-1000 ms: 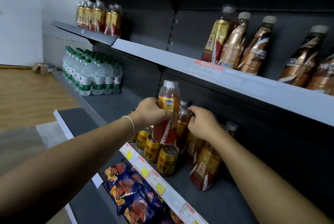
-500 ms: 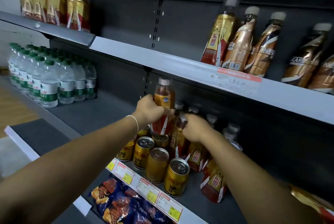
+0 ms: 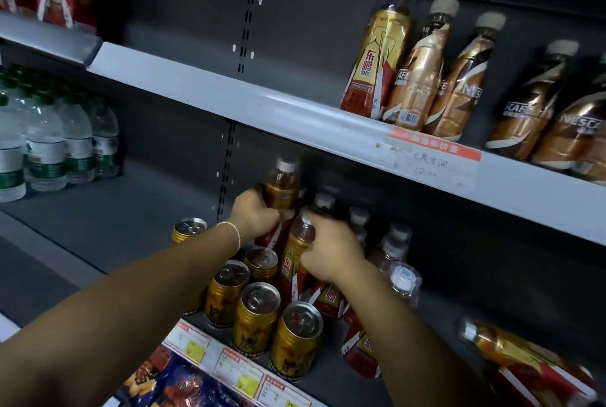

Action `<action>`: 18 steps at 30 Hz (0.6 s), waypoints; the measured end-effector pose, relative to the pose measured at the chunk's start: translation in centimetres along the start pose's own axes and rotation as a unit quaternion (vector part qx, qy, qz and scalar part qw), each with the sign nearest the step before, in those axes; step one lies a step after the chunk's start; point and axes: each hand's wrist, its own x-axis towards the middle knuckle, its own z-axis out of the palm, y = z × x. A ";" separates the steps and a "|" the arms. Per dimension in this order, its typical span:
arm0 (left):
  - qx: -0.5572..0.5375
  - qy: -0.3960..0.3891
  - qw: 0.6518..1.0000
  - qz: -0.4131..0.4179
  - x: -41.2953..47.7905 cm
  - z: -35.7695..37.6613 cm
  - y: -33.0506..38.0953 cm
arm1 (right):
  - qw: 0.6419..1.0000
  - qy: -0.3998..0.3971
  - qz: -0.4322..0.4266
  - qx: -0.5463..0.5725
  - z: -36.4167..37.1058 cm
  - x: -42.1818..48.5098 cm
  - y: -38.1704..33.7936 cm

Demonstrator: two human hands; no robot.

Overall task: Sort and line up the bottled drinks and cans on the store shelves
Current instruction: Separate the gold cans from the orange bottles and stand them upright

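The left hand [image 3: 257, 214] curls round an upright amber bottle [image 3: 282, 191] with a white cap and a gold-and-red label, towards the back of the middle shelf [image 3: 114, 219]. The right hand [image 3: 329, 254] grips the shoulder of a matching bottle [image 3: 295, 259] just beside it, among more of the same kind. Gold cans [image 3: 255, 318] stand in front, behind the price tags [image 3: 237, 369]. The shelf is dark grey, and water bottles [image 3: 52, 144] cluster at its far left. A pale-edged upper shelf [image 3: 229, 95] carries bronze coffee bottles [image 3: 419, 78]. Snack bags [image 3: 170, 380] lie below.
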 end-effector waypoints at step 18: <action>0.111 -0.092 0.988 -0.057 -0.6 1.2 -1.9 | 1.000 0.007 0.003 -0.024 -0.1 -0.5 -0.7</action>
